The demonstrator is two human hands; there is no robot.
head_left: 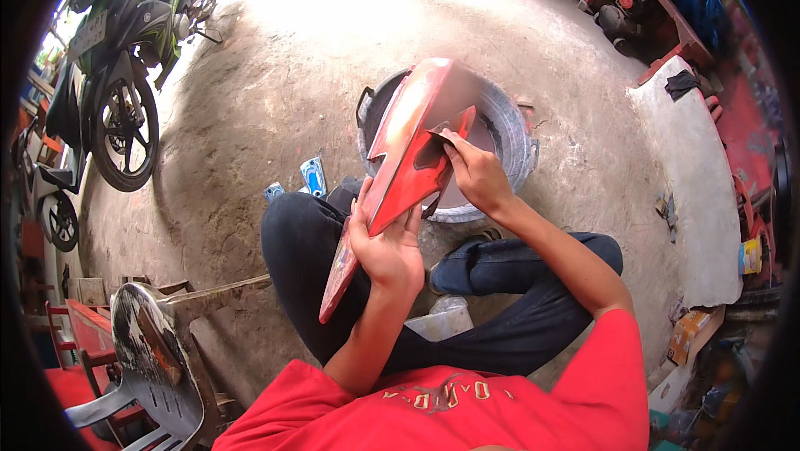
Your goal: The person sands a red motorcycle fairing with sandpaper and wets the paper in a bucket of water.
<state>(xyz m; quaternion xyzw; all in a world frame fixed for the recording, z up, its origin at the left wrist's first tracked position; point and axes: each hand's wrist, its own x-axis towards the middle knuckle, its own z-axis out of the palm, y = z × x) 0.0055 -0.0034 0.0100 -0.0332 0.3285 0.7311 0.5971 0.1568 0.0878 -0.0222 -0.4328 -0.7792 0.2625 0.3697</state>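
Observation:
My left hand (385, 244) grips a long red motorcycle body panel (406, 159) from below, holding it tilted over a round metal basin (510, 139). At the panel's dark cut-out near its middle, my right hand (473, 174) presses a small dark piece of abrasive paper (447, 138) against the surface. The panel's upper end looks wet and shiny. I sit with legs in dark trousers (300, 251) folded under the panel.
Parked motorcycles (125, 51) stand at the far left. A plastic chair (154, 368) carries a dark panel at the lower left. A pale concrete slab (696, 193) and cluttered red shelving (667, 9) lie to the right. Blue sandals (312, 176) rest on the dirt floor.

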